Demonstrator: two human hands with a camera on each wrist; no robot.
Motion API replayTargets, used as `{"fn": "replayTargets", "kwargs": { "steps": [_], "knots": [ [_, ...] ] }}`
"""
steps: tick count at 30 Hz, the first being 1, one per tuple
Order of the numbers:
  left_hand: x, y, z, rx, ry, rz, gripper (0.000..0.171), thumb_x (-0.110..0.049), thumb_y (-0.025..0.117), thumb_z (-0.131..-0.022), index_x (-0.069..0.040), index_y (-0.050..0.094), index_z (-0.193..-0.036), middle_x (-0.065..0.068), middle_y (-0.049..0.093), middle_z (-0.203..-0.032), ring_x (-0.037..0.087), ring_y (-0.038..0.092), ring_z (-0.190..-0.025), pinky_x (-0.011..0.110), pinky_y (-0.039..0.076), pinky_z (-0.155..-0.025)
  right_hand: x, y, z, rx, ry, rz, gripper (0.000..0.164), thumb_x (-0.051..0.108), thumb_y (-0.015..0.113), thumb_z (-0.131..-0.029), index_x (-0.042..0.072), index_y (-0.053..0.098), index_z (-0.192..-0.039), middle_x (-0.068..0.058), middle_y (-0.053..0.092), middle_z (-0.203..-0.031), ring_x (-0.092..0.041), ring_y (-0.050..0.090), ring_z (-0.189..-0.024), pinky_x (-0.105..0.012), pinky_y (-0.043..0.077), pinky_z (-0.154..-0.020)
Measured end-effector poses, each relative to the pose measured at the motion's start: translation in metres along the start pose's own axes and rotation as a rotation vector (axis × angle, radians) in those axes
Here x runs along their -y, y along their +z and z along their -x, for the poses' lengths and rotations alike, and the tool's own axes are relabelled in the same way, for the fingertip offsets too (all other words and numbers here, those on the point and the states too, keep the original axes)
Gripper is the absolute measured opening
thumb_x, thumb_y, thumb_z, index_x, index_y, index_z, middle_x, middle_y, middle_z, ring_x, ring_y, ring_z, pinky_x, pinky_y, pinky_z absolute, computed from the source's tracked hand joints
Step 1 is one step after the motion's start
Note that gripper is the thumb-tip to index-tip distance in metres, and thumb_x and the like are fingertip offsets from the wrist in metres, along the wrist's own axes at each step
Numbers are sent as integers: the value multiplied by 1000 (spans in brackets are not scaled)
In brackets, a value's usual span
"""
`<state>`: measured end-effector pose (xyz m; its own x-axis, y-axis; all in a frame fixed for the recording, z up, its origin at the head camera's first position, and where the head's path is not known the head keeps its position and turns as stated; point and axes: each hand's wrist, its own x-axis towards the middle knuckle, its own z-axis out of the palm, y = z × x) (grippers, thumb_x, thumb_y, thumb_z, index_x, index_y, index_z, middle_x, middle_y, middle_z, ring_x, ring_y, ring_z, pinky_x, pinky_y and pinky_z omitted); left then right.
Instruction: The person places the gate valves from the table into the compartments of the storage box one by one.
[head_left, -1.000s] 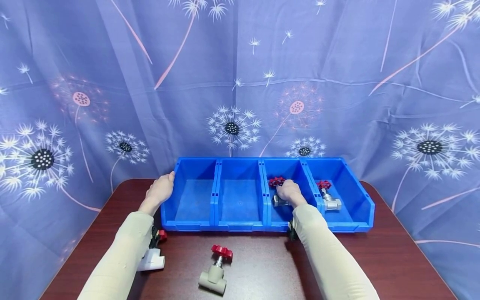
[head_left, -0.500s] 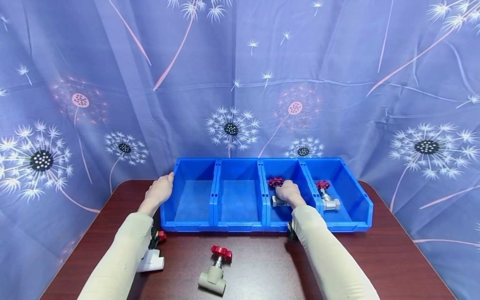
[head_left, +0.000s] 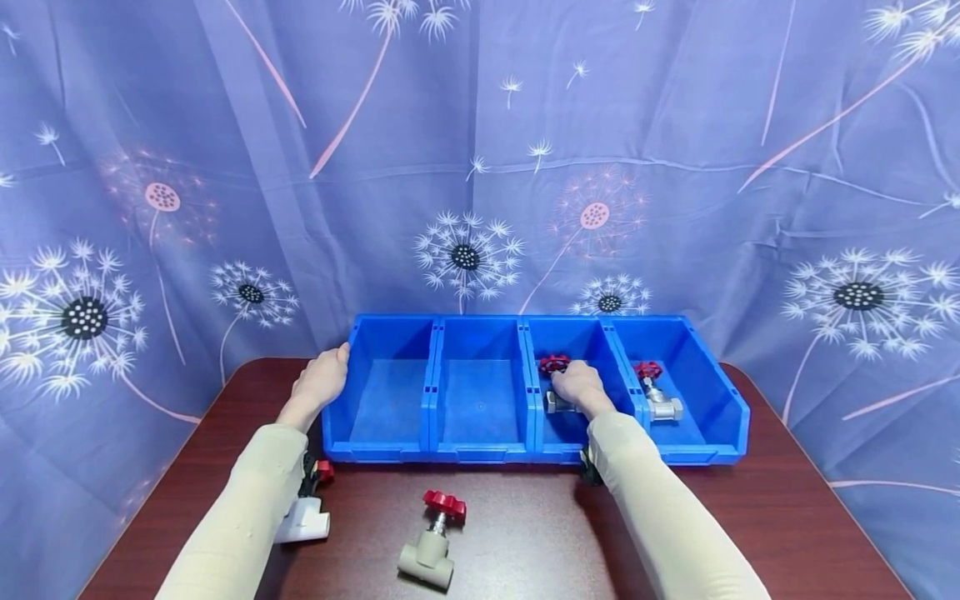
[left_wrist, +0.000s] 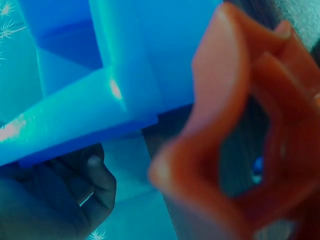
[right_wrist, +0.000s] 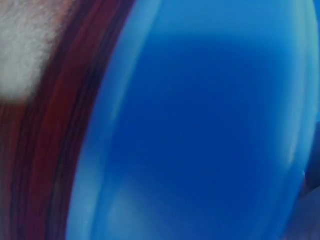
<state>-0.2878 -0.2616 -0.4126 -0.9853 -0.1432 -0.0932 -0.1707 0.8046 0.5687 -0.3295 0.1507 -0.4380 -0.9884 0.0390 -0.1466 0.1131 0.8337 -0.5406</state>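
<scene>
My left hand [head_left: 318, 382] is at the left wall of a row of joined blue storage bins [head_left: 480, 455]. In the left wrist view its curled fingers [left_wrist: 102, 182] hold the bin edge from below. Inside the third bin from the left, my right hand [head_left: 581, 385] grips a metal valve with a red handwheel [head_left: 553, 364]; the hand covers much of its body. A similar metal valve [head_left: 662, 405] lies in the rightmost bin. In the right wrist view a blurred blue bin wall [right_wrist: 200, 125] fills most of the picture, and the held valve cannot be made out.
On the brown table [head_left: 525, 533], a beige valve [head_left: 431, 554] with a red handwheel lies in front of the bins. A white pipe fitting [head_left: 303, 523] is partly hidden by the left sleeve. A red handle [left_wrist: 220, 85] looms close in the left wrist view. A patterned curtain [head_left: 480, 150] hangs behind.
</scene>
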Motion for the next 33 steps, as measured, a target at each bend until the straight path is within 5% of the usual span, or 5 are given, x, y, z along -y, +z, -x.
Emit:
{"fn": "replayTargets", "kwargs": {
  "steps": [7, 13, 22, 33],
  "knots": [
    [1, 3, -1, -16, 3, -19, 71, -49, 10, -105, 2, 41, -145, 28, 44, -142, 51, 43, -124, 65, 34, -96, 8, -7, 8, -35, -74, 108, 32, 23, 50, -97, 3, 60, -74, -23, 64, -95, -41, 60, -94, -53, 45, -88],
    [3, 3, -3, -12, 3, -22, 72, -49, 9, -105, 1, 39, -146, 28, 43, -143, 52, 43, -124, 66, 35, -95, 16, -18, 14, -11, -88, 87, 31, 23, 50, -99, 4, 56, -74, -18, 60, -83, -35, 57, -81, -47, 46, -75],
    [3, 2, -2, -4, -3, -16, 72, -49, 9, -105, 2, 38, -147, 28, 42, -143, 52, 43, -124, 66, 35, -95, 29, -29, 25, -34, -169, 117, 36, 25, 50, -100, -9, 53, -113, -27, 58, -109, -41, 57, -103, -52, 46, -85],
    [5, 2, -4, -2, -1, -18, 71, -49, 9, -105, 2, 38, -147, 28, 43, -143, 52, 43, -124, 66, 35, -95, 36, -58, 35, -17, -255, 193, 54, 26, 48, -100, -10, 41, -139, -31, 48, -134, -49, 43, -125, -59, 38, -99]
  ]
}}
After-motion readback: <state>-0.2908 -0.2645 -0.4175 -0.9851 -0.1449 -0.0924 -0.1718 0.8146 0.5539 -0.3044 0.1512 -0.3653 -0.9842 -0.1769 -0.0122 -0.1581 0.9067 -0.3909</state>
